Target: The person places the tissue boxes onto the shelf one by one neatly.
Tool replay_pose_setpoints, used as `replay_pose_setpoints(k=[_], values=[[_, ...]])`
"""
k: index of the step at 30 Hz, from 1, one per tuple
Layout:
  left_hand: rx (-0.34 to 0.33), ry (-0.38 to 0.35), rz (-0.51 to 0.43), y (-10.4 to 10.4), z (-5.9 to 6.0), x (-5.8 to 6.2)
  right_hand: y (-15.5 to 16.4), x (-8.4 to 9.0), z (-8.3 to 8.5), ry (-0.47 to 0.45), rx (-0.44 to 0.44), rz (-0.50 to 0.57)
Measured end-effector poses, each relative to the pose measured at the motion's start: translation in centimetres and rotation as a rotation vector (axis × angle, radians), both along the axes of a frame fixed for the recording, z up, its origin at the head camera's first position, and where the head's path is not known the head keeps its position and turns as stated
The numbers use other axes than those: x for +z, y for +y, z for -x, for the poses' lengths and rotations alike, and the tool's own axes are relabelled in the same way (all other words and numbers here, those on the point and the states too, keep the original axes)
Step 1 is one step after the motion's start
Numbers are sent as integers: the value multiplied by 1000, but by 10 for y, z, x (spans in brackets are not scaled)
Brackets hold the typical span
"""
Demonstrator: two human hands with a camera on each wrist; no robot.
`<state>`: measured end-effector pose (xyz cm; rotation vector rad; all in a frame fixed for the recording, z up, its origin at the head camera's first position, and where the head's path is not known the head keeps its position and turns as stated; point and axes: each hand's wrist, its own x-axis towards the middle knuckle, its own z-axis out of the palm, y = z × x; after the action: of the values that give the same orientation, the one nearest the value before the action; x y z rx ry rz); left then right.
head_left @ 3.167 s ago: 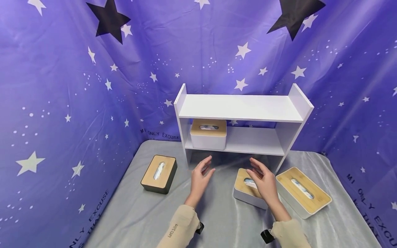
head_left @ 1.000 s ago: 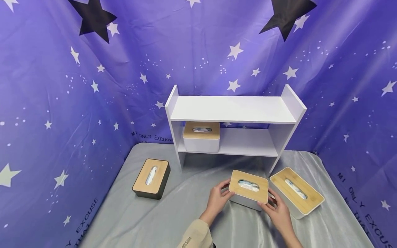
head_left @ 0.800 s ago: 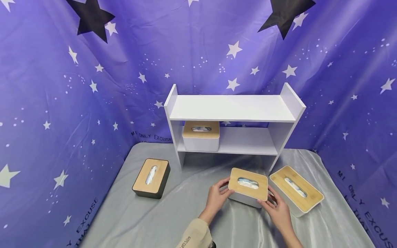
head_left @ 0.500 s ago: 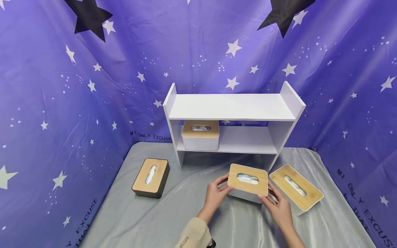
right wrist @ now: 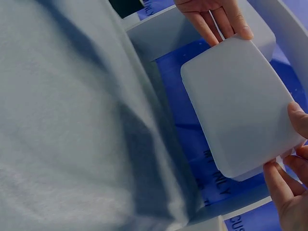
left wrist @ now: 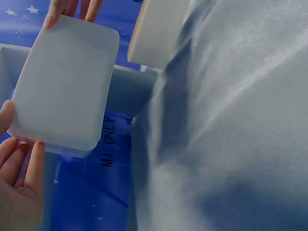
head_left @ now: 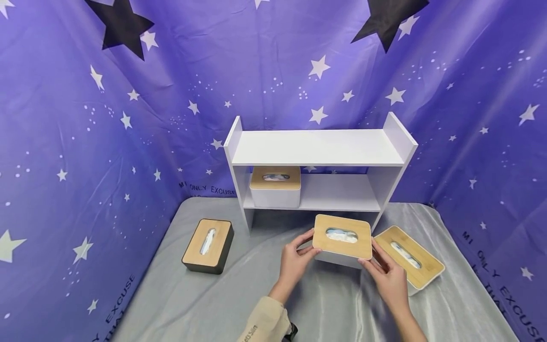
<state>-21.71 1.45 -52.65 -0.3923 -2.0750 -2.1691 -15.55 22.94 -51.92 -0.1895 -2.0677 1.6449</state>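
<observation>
Both hands, left hand (head_left: 295, 259) & right hand (head_left: 390, 279), are gripping the small white bamboo-lidded tissue box (head_left: 341, 236) off the grey cloth (head_left: 222, 304) by the white two-tier shelf (head_left: 318, 148): 1 similar white box (head_left: 275, 186) is sitting shelved already, the black box (head_left: 208, 245) & long white box (head_left: 408, 260) are waiting.

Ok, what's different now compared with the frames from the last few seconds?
Both hands, open in the air three seconds ago, took hold of the small white tissue box with the bamboo lid: left hand at its left end, right hand at its right. They lifted it off the grey cloth toward the white two-tier shelf. The shelved white box, black box and long white box stayed put.
</observation>
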Motion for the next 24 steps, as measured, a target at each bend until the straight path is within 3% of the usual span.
replay_pose_setpoints(k=[12, 17, 24], values=[[55, 51, 4, -2, 1, 22, -5, 21, 5, 88, -27, 2], [48, 102, -28, -3, 2, 30, -6, 26, 10, 141, -31, 18], [45, 104, -61, -4, 0, 38, -9, 31, 11, 174, -49, 28]])
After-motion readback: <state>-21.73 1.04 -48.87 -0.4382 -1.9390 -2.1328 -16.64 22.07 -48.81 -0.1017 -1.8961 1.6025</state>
